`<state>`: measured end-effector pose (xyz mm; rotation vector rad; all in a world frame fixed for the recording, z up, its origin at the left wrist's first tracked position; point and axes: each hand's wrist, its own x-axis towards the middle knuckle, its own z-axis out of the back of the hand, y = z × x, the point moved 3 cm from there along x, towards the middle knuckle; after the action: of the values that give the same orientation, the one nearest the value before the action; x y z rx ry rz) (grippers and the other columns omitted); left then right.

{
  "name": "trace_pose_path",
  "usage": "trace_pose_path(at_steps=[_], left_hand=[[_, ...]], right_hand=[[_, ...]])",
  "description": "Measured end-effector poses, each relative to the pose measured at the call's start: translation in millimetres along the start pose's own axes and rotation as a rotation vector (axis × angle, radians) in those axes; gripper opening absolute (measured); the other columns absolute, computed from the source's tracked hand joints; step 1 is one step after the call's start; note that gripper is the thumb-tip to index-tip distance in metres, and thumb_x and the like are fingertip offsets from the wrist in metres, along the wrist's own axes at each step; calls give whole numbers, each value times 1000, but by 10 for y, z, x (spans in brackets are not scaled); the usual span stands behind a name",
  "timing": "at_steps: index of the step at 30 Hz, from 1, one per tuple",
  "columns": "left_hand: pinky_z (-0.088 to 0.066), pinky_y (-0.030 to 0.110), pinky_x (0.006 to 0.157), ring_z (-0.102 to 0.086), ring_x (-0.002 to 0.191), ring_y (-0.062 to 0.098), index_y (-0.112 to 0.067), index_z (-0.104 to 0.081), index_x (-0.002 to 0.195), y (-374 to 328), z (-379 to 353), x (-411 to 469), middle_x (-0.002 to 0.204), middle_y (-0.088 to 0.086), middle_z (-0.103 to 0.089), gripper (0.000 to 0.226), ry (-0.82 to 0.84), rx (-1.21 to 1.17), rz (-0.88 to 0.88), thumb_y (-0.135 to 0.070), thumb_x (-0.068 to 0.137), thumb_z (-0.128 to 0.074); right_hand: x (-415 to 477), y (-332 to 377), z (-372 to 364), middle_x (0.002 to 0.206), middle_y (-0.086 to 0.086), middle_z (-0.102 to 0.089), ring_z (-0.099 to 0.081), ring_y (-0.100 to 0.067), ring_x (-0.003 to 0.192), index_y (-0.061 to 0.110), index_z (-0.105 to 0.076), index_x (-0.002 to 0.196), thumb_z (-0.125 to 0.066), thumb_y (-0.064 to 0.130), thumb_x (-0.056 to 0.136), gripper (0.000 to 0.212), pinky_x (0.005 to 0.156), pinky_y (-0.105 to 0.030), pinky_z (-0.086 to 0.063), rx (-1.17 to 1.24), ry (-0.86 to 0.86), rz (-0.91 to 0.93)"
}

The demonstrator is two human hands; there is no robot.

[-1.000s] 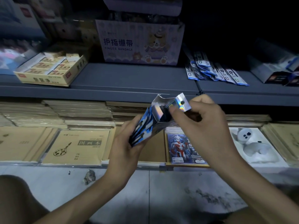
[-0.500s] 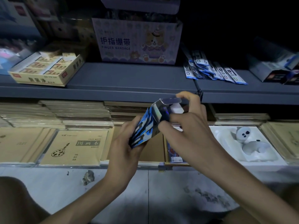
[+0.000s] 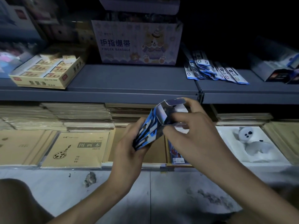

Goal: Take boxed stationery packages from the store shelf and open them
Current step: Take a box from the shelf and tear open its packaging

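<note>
Progress shows at the top end of the blue patterned box [image 3: 149, 126]; a second ago its holographic hang tab was lifted up and outward, whereas now the end flap [image 3: 175, 102] is laid back level over the mouth, with the silvery inside exposed beneath; the lower end is gripped by the left hand [image 3: 129, 152], fingers curled round it; the open end is pinched by the right hand [image 3: 197, 135], fingers clamped over flap and side; the box is held in the air, before the front edge of the upper shelf [image 3: 113, 94], above the sketchbooks [image 3: 77, 147]; opening is judged begun, with the contents not yet withdrawn.
</note>
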<state>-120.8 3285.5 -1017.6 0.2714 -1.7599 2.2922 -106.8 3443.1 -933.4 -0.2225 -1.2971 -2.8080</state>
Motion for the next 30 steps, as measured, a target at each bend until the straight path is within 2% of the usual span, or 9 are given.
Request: trace_pose_path(at_steps=[2,5,8,13,17,19,23,26,30], left_hand=[[-45,5,81,-65,108,2,-30,-63,137,-19,-5,7,112,-9,-68,61,3,3,-12,7,89,-71],[-44,5,83,-64,111,3,-25,-63,137,-19,-7,4,115,-6,-68,59,2,2,-37,8,89,-72],[-44,7,87,-63,114,3,-16,-62,137,-6,-31,-28,120,1,-66,59,-5,2,-73,13,87,-71],[-44,9,89,-63,115,6,-16,-62,137,-11,-52,-37,120,-3,-65,65,-12,-22,-86,21,84,-66],[-45,7,84,-64,108,1,-26,-64,134,-80,-70,5,114,-5,-69,62,-1,-35,-57,14,86,-69],[-51,14,85,-67,107,6,-27,-65,133,-81,-57,37,113,-4,-71,54,-18,-89,-23,4,90,-72],[-54,20,87,-69,113,17,-19,-65,135,-15,-26,70,120,6,-72,47,-11,-236,44,-2,92,-72],[-54,24,92,-68,114,15,-22,-65,135,-26,-36,72,122,3,-71,48,-13,-216,54,-4,91,-73],[-52,19,91,-66,112,7,-38,-63,129,-77,-44,53,119,-2,-69,56,-16,-101,-7,1,90,-73]], right_hand=[[-8,3,41,131,25,-47,-51,-10,125,35,-78,88,-49,50,72,37,99,-33,-48,-33,-48,21],[-1,-6,20,126,29,-44,-50,-9,124,35,-80,86,-51,47,70,35,99,-32,-47,30,31,-72],[1,-22,-16,128,19,-44,-45,-11,126,36,-80,85,-52,43,70,33,101,-33,-46,30,62,-101],[-20,0,-27,124,15,-29,-31,-15,123,38,-70,78,-57,41,77,14,96,-23,-29,-95,142,-107],[-32,9,6,122,10,-36,-38,-18,120,33,-76,86,-55,42,78,24,94,-17,-32,-217,-5,-23],[-35,28,80,117,8,-48,-50,-11,113,32,-79,92,-52,38,75,32,91,-12,-36,-145,-137,24],[1,7,240,102,15,-60,-63,-3,88,32,-78,90,-64,29,87,15,80,-17,-48,-15,-322,62],[49,-53,266,94,14,-62,-64,-3,80,33,-78,83,-73,28,87,9,70,-10,-43,-14,-352,39],[87,-96,265,91,13,-66,-65,-3,75,33,-78,76,-80,29,83,9,69,-15,-47,-49,-323,-3]])
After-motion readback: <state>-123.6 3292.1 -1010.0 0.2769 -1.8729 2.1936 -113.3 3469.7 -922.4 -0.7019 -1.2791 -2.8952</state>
